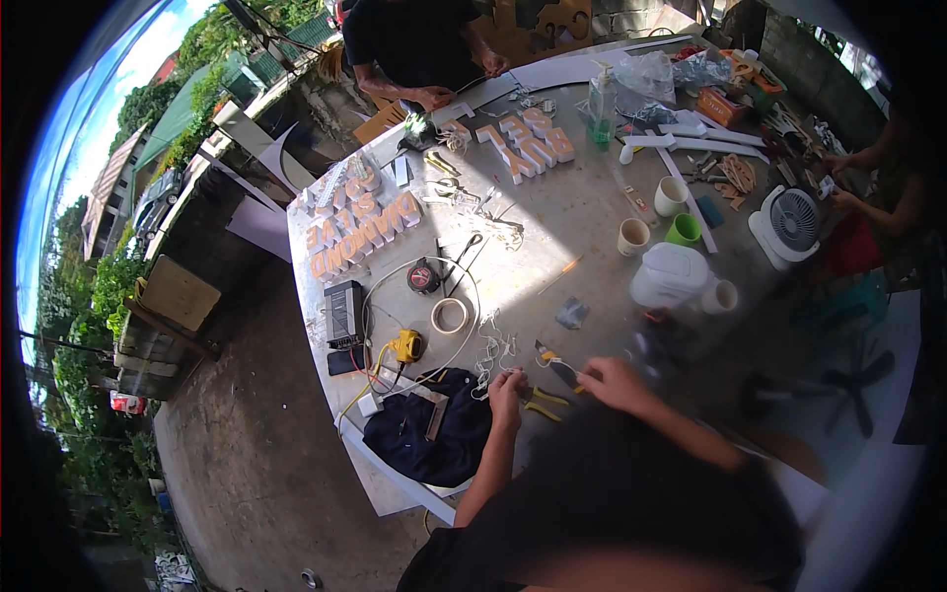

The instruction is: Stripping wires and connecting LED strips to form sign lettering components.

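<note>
My left hand [506,395] is closed in a pinch at the near edge of the table, on a thin white wire [490,357] whose loose loops lie just beyond the fingers. My right hand [617,385] is also closed, with its fingertips beside a yellow-and-dark hand tool [548,355]. A pale strand shows near those fingertips, but what they grip is too small to make out. Between my hands lie pliers with yellow handles [546,403]. Left of my left hand, a dark cloth [404,434] lies bunched, with a metal angle piece [435,416] on it.
Beyond are a tape roll [451,317], a tape measure [424,276], a yellow tool [405,345] and a black power unit [343,314]. Cut-out letters [365,232] stand farther left. Cups [671,196], a white jug [663,275] and a fan [786,225] stand right. Two other people work at the table's edges.
</note>
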A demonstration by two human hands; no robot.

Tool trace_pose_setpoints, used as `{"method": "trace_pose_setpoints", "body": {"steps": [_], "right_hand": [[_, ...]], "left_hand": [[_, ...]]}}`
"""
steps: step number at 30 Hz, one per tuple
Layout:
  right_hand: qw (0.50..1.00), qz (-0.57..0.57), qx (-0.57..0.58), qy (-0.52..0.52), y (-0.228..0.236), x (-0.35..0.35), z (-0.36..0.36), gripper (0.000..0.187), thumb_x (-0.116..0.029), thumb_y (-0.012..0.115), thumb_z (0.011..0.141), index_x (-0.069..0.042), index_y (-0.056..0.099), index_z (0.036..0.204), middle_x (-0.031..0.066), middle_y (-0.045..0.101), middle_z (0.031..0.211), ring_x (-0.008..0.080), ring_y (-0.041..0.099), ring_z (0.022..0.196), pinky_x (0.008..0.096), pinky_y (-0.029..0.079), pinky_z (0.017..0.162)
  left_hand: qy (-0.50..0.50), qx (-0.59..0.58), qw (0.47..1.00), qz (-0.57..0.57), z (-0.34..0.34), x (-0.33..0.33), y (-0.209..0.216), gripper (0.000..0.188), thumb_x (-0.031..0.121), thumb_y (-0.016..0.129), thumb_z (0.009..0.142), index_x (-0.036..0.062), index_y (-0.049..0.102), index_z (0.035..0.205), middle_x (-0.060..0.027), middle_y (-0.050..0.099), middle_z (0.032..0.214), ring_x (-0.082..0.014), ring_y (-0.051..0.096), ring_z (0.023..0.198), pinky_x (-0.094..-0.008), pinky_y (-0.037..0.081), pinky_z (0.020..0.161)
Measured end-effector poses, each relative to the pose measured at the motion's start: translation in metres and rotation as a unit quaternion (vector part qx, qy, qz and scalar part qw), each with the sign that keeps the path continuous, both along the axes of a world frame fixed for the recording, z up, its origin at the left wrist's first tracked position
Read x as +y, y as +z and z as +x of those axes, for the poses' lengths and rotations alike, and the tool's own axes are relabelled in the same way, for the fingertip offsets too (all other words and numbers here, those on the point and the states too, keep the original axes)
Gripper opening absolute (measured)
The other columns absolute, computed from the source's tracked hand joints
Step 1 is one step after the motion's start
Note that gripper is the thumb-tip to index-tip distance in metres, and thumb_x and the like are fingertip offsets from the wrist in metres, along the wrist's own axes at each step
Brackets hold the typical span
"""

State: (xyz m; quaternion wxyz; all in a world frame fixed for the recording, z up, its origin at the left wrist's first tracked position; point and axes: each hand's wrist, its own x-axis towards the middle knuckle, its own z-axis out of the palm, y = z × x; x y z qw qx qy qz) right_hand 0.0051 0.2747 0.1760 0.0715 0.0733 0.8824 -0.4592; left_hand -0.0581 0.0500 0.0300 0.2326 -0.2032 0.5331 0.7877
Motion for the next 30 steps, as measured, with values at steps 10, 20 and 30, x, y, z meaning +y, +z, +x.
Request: {"method": "trace_pose_setpoints", "body": {"steps": [10, 20, 30], "right_hand": [[1.0, 0.004, -0.008, 0.004, -0.0026, -0.0004, 0.0002, 0.021, -0.022, 0.066, 0.082, -0.001, 0.066, 0.081, 0.0122, 0.068, 0.073, 0.0275, 0.067, 0.069, 0.0359, 0.05, 0.063], [1.0, -0.007, -0.02, 0.002, -0.0023, -0.001, -0.0002, 0.022, -0.023, 0.065, 0.082, -0.002, 0.066, 0.081, 0.0113, 0.068, 0.073, 0.0265, 0.067, 0.069, 0.0355, 0.05, 0.063], [1.0, -0.003, -0.001, 0.0, -0.0044, -0.0016, -0.0009, 0.021, -0.023, 0.065, 0.082, -0.002, 0.066, 0.08, 0.0113, 0.068, 0.073, 0.0271, 0.067, 0.07, 0.0358, 0.051, 0.064]], "left_hand": [[0.006, -0.008, 1.0, 0.019, 0.0013, 0.0009, 0.0038, 0.02, 0.006, 0.058, 0.087, -0.0038, 0.056, 0.104, -0.004, 0.059, 0.079, -0.0092, 0.053, 0.065, -0.0207, 0.041, 0.06], [0.005, -0.015, 1.0, 0.022, 0.001, 0.0004, 0.0035, 0.02, 0.006, 0.058, 0.086, -0.0034, 0.057, 0.104, -0.0047, 0.059, 0.08, -0.0101, 0.054, 0.066, -0.0214, 0.042, 0.06], [0.001, -0.016, 1.0, 0.021, 0.0009, -0.0005, -0.0018, 0.02, 0.007, 0.058, 0.087, -0.0036, 0.057, 0.104, -0.0054, 0.06, 0.08, -0.0108, 0.055, 0.066, -0.0217, 0.043, 0.061]]}}
